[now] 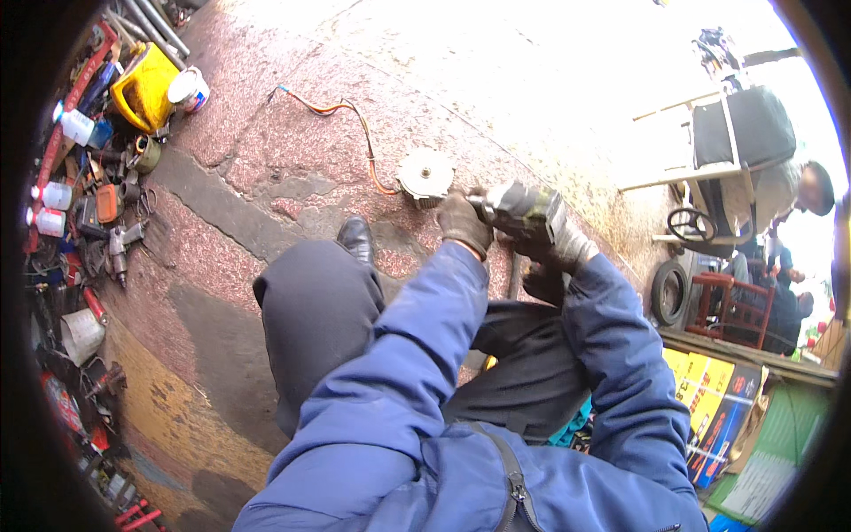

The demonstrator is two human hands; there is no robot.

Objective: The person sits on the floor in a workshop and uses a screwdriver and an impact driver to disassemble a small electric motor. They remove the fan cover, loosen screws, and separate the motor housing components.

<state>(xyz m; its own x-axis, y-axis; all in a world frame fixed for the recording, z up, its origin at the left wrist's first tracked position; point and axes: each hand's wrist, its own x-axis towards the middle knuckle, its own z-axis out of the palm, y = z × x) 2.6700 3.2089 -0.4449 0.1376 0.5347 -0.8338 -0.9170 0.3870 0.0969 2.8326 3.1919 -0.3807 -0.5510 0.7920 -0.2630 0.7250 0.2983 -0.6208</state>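
Observation:
My right hand [572,248], in a worn glove, is wrapped round the handle of a dark cordless power drill [525,206], whose nose points left. At that front end my gloved left hand [465,223] is closed; what its fingers hold is hidden. Just beyond my left hand a round silver motor [425,170] lies on the floor, a short shaft at its centre. A bundle of coloured wires [365,133] runs from the motor's left side and curls away to bare-looking ends.
Hand tools, bottles and a yellow jug [146,87] crowd the left side. My black shoe [356,238] stands near the motor. At right are a chair-like frame with a black seat [743,129], a tyre [670,293], cartons [709,399] and people in the background.

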